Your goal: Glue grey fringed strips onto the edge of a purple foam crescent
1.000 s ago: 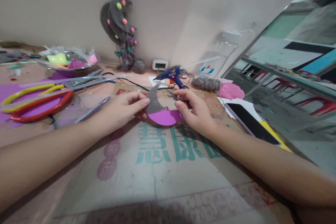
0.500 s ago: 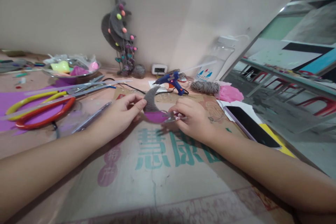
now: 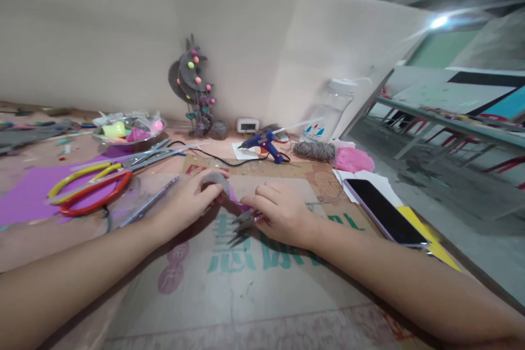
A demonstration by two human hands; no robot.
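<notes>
Thumb and fingers of my left hand point(image 3: 191, 199) pinch a small grey crescent point(image 3: 217, 179) with a purple part showing along its right side. My right hand point(image 3: 285, 212) is closed around small scissors point(image 3: 245, 220), whose dark blades point left, just over the cardboard point(image 3: 229, 306). Fingertips of my right hand are beside the purple part; whether they grip it I cannot tell. The scissors' handles are mostly hidden in my palm.
Behind my hands lie a blue glue gun point(image 3: 266, 144), grey yarn point(image 3: 315, 150) and a clear bottle point(image 3: 328, 112). To the left are large red-and-yellow-handled scissors point(image 3: 96, 199), a pen point(image 3: 151, 200) and a metal bowl point(image 3: 123, 146). A phone point(image 3: 383, 210) lies right. A decorated grey moon point(image 3: 188, 79) leans on the wall.
The crescent has turned and tipped, so less of its face shows. The small scissors have come away from its purple edge and now point lower left. The camera view has tilted up.
</notes>
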